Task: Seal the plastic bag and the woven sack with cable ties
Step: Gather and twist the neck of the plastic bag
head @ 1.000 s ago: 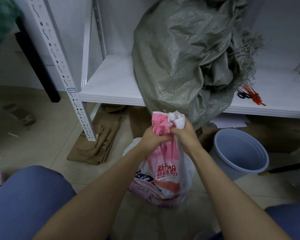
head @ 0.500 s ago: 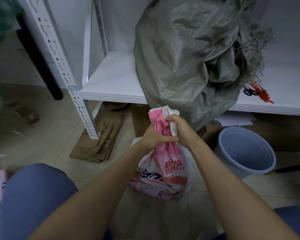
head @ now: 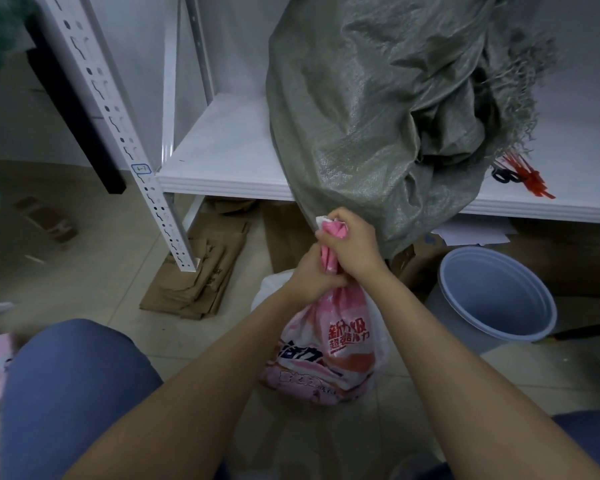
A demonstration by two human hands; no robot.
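Low over the tiled floor (head: 84,271) I held the plastic bag (head: 329,344) by its gathered neck, fingers of left hand (head: 310,280) and right hand (head: 354,245) curled tight round it, to narrow it for one of the red cable ties (head: 530,178) on the shelf (head: 222,157) beside the woven sack (head: 361,116).

The woven sack (head: 378,116) sits on the shelf (head: 222,157), overhanging its front edge, with cable ties (head: 523,178) to its right. On the floor (head: 84,265) below, the plastic bag (head: 333,348) stands left of the bucket (head: 492,292).
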